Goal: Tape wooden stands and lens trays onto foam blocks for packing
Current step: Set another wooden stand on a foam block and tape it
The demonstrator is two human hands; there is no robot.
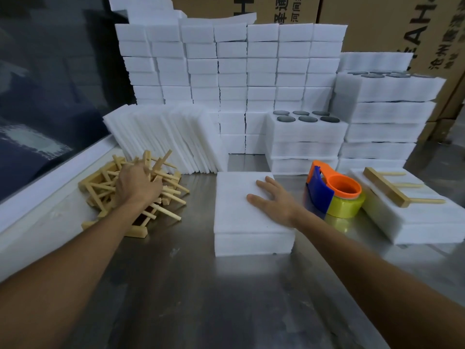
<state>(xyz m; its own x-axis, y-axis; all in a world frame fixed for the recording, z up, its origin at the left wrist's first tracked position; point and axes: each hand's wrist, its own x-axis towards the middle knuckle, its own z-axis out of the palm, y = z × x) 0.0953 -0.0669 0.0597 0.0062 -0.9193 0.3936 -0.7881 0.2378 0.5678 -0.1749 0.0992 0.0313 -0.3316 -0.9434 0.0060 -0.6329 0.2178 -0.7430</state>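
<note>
We found the lens trays (305, 127) stacked at the back right of the steel table (191, 298), the top one holding six dark round lenses (308, 118) in its foam wells. A taller stack of trays (385, 109) stood just to its right, with more lenses on top, though those were partly cut off by the foam edge and hard for us to count. Behind them rose a wall of foam blocks (231, 64), and thin foam sheets (166, 137) leaned in a row at the left.

Our left hand (137, 183) was sunk into the heap of wooden stands (130, 195); its fingers were buried among the sticks, so we could not tell whether they gripped one. Our right hand (273, 201) lay flat, fingers spread, on the foam block (241, 212) at the table's middle. Just beside it to the right sat the tape dispenser (334, 195), and beyond that one wooden stand (395, 188) lay on another foam block (422, 222).
</note>
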